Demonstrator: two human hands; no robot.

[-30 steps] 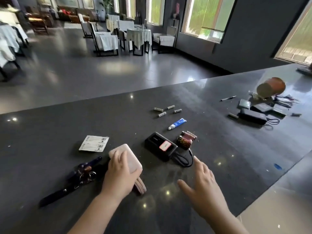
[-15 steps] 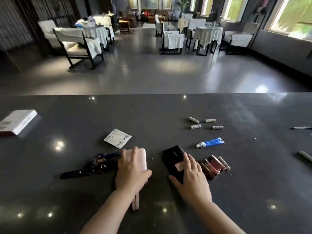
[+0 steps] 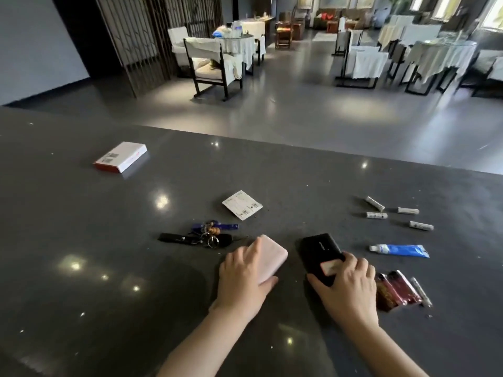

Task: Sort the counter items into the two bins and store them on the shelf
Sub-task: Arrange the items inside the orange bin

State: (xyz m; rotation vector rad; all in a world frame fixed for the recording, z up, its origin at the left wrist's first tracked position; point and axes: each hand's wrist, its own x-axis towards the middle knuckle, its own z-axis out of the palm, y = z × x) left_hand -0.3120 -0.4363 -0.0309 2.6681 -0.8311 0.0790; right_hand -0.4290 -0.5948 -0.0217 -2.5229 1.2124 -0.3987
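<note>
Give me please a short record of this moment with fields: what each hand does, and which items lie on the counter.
left hand: left hand holds the pink power bank
right hand: right hand holds the black power bank
beside the left hand: keys, white packet
beside the right hand: blue tube, four batteries, red sachets
far left: white box
surface: dark counter
bins: none in view

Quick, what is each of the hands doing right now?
Left hand: grips the pink rounded power bank, fingers curled over it.
Right hand: grips the black rectangular power bank, thumb and fingers round its near end.
</note>
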